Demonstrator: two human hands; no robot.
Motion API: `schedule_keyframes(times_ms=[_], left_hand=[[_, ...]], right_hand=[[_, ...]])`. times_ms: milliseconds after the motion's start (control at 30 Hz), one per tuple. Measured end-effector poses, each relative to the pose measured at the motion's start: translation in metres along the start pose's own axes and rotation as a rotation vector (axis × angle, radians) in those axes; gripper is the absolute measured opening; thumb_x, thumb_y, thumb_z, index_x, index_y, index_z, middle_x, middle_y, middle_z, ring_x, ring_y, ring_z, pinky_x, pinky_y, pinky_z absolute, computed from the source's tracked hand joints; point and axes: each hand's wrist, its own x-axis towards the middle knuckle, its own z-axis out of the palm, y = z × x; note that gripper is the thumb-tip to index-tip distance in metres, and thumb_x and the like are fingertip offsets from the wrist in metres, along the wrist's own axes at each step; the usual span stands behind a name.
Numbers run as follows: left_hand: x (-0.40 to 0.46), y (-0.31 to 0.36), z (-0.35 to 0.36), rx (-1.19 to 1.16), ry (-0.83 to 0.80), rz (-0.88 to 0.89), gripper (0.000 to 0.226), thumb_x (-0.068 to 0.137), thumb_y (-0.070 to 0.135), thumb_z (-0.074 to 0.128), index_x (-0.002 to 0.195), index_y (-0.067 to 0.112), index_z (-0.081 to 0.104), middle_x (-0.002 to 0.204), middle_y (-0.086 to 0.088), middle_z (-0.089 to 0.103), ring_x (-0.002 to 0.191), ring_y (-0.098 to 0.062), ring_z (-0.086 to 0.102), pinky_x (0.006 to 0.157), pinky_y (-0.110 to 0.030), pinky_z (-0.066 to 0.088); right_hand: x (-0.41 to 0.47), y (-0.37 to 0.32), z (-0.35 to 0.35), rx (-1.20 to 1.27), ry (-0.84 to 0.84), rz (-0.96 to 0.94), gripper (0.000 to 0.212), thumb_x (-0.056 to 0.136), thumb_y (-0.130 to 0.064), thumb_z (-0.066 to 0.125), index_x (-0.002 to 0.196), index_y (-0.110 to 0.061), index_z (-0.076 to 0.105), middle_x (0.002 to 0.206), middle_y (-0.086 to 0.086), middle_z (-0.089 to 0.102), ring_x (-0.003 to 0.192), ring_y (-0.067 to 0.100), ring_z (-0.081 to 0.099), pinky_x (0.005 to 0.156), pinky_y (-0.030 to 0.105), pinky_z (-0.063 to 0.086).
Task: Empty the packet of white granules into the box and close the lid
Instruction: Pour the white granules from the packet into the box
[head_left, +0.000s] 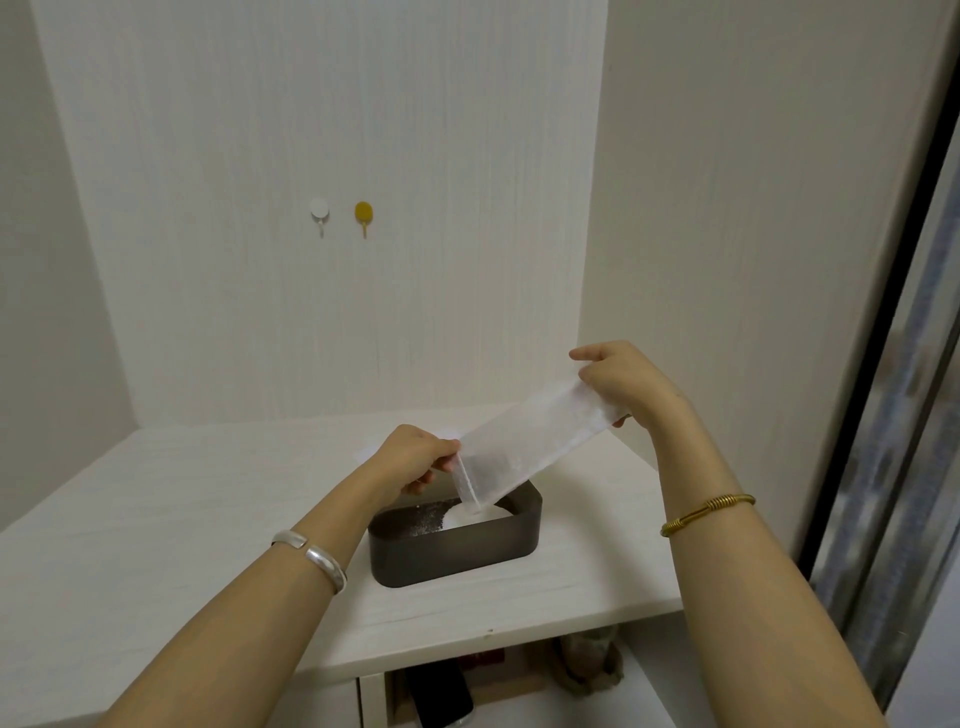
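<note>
A pale wood-grain shelf (171, 519) set in a white alcove carries one dark brown box (457, 545), rectangular w/ rounded corners, matte walls, top open and no lid on it. Inside the box, a mound of white granules (475, 515) sits toward the right end, w/ scattered specks across the dark floor at left. Above it a person tilts one long, translucent white packet (524, 441), crinkled plastic, upper end raised to the right, lower open mouth dipped just over the mound; a thin stream of granules falls from the mouth into the box. Two bare hands hold it: the right hand (623, 379) is pinched closed on the packet's raised end, the left hand (415, 457) grips the lower end beside the mouth, fingers curled shut on the plastic. One smooth silver bangle (311, 556) rings the left wrist; one coiled gold bangle (706, 512) rings the right forearm. On the back wall, two small round adhesive hooks hang side by side, apart: one white hook (319, 210) at left, one mustard-yellow hook (363, 214) at right.
</note>
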Motion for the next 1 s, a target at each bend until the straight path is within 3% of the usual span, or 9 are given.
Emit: schedule_keyframes(times_ms=[200, 1000], left_hand=[[0.001, 0.000, 0.001, 0.004, 0.000, -0.003, 0.027, 0.087, 0.024, 0.060, 0.065, 0.011, 0.067, 0.054, 0.006, 0.063, 0.046, -0.011, 0.042, 0.042, -0.019, 0.038], [-0.001, -0.002, 0.003, 0.001, -0.002, -0.018, 0.026, 0.088, 0.022, 0.060, 0.066, 0.009, 0.065, 0.062, 0.001, 0.062, 0.047, -0.012, 0.041, 0.040, -0.019, 0.036]], right_hand=[[0.002, -0.003, -0.001, -0.023, 0.002, -0.010, 0.056, 0.087, -0.003, 0.030, 0.136, -0.025, 0.047, 0.140, 0.006, 0.043, 0.064, 0.018, 0.050, 0.045, 0.025, 0.040], [0.001, -0.011, 0.000, -0.052, -0.016, -0.020, 0.056, 0.087, -0.003, 0.030, 0.137, -0.024, 0.046, 0.142, 0.004, 0.042, 0.063, 0.015, 0.047, 0.047, 0.026, 0.042]])
